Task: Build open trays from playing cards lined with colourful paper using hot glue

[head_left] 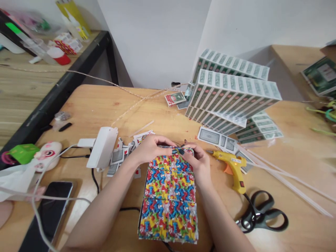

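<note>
A panel of playing cards (169, 196) with bright multicoloured backs, joined side by side, lies on the wooden table (86, 105) in front of me. Both hands meet at its far edge. My left hand (150, 148) has its fingers curled over the top left corner, pinching the edge. My right hand (197, 160) grips the top right corner, fingers closed, dark nails showing. What lies under the fingertips is hidden.
A yellow glue gun (232, 167) and black scissors (264, 211) lie to the right, with long glue sticks (283, 180) beyond. Stacked card boxes (231, 98) stand behind. Left: a white power adapter (103, 147), loose cards (118, 155), a phone (48, 210), cables.
</note>
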Motion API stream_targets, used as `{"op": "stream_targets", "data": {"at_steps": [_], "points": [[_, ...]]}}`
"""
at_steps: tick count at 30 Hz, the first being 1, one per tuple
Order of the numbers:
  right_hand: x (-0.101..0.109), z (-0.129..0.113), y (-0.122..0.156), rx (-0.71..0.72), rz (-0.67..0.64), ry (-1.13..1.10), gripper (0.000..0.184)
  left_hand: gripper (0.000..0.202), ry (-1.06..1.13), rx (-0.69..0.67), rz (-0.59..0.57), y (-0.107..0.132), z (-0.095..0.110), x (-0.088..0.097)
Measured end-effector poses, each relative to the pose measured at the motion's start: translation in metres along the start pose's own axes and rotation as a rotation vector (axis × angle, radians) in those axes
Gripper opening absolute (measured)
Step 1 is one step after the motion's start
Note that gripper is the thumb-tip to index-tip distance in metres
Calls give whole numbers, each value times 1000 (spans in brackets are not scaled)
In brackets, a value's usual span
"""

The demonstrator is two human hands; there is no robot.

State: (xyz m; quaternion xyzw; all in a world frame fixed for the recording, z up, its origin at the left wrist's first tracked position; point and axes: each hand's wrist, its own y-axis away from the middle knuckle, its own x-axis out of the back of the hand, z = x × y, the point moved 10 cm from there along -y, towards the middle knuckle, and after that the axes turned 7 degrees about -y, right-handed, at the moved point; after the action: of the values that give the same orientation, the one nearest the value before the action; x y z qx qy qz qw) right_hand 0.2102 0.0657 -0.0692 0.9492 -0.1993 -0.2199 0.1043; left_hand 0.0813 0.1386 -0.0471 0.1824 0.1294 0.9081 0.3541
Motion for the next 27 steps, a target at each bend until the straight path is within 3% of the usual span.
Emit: {"op": "stream_targets", "data": {"at_steps": [14, 27], "points": [[-6, 2, 2, -46, -44, -7, 20, 21, -8, 30, 33, 0, -1, 2], [-4, -7, -1, 63, -42, 63, 10, 19, 19, 22, 36, 0, 1, 2]]}}
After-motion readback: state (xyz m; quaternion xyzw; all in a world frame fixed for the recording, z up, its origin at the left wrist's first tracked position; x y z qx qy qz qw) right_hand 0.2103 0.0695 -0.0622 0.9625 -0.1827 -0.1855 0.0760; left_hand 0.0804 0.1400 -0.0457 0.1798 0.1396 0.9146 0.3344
